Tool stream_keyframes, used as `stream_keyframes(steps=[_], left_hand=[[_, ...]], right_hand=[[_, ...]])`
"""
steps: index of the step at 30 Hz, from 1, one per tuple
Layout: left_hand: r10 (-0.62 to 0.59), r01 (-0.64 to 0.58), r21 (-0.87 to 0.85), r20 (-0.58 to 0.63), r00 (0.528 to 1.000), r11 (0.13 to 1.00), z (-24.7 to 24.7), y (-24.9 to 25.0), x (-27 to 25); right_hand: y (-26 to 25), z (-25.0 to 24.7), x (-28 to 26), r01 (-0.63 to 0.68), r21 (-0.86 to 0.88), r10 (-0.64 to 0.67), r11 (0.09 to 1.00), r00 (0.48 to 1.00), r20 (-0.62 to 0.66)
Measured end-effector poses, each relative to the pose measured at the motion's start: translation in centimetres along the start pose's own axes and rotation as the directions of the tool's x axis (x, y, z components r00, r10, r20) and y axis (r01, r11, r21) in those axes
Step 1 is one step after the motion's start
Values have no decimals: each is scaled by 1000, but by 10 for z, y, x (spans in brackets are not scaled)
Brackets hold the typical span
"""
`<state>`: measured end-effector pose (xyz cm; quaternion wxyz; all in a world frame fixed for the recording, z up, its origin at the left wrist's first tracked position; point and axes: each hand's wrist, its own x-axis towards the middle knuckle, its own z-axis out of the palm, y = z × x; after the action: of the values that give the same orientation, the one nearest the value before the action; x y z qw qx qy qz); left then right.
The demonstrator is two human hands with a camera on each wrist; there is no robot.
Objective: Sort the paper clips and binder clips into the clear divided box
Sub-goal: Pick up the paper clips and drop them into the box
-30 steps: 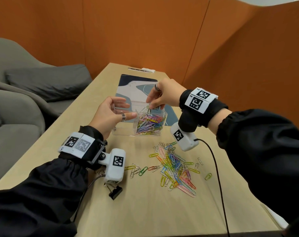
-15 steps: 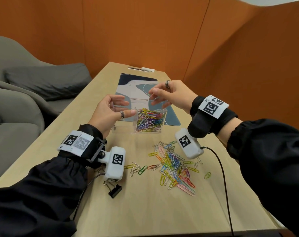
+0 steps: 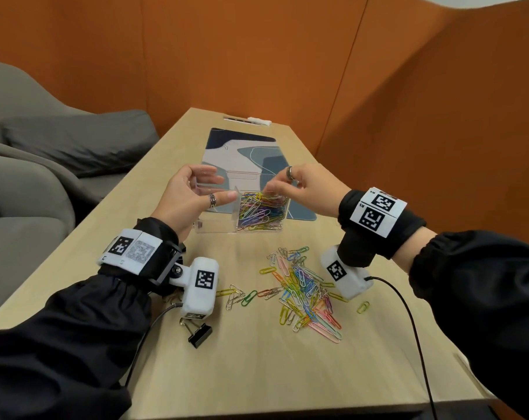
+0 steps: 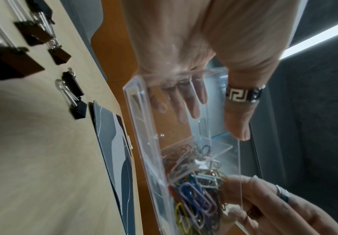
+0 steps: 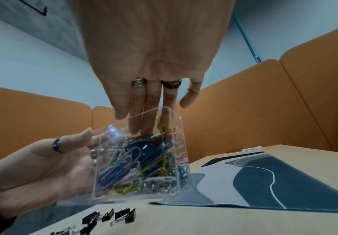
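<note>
The clear divided box is tilted, with its left end raised off the wooden table. My left hand grips that end, thumb on the near wall and fingers on the far wall. Its left compartment is empty. The right compartment holds coloured paper clips. My right hand is open above it, and its straight fingers reach down onto the clips. A loose pile of paper clips lies in front of the box. One black binder clip lies near my left wrist, with several binder clips left of the box.
A blue and white mat lies under and behind the box. The right wrist camera's black cable trails over the table on the right. A grey sofa stands left of the table, and orange partitions enclose the far and right sides.
My right hand drew its pinched fingers out of the right compartment and opened above it. It now reaches down onto the clips with straight fingers. My left hand has kept its hold on the box.
</note>
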<state>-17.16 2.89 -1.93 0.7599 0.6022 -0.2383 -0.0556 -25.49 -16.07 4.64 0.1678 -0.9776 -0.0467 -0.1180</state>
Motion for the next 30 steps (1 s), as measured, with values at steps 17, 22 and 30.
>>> stream_keyframes(steps=[17, 22, 30], left_hand=[[20, -20, 12, 4, 1000, 1000, 1, -3, 1], [8, -8, 8, -3, 1000, 1000, -1, -1, 1], [8, -13, -46, -107, 994, 999, -13, 2, 8]], right_hand=[[5, 1, 1, -7, 51, 10, 999, 999, -53], [8, 7, 1, -67, -153, 75, 986, 996, 43], [-10, 10, -23, 94, 202, -51, 975, 977, -207]])
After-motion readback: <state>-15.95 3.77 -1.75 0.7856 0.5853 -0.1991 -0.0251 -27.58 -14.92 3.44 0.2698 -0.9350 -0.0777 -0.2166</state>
